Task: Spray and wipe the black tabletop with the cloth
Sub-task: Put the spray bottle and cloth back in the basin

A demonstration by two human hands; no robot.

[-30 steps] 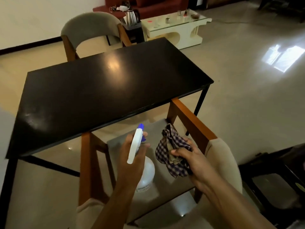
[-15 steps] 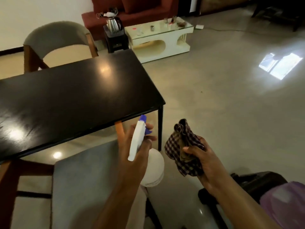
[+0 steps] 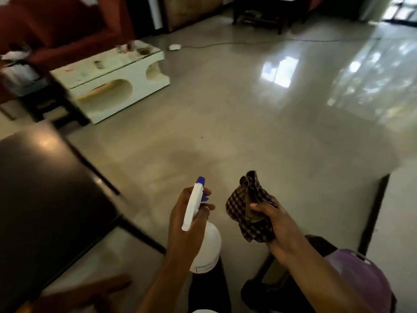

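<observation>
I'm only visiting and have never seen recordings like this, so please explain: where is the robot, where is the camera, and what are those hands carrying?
There is no robot here: these are a person's two bare hands. The picture comes from a wide-angle camera worn on the person's head, looking forward and down, so the arms enter from the bottom. The left hand holds a white spray bottle with a blue nozzle, fingers curled round its neck. The right hand grips a bunched checked cloth. Both are held over the shiny floor, not over the table. The black tabletop to be cleaned shows only partly at the left edge, blurred, with a light reflected in it. Farther off stand a white coffee table carrying small items and a red sofa.
</observation>
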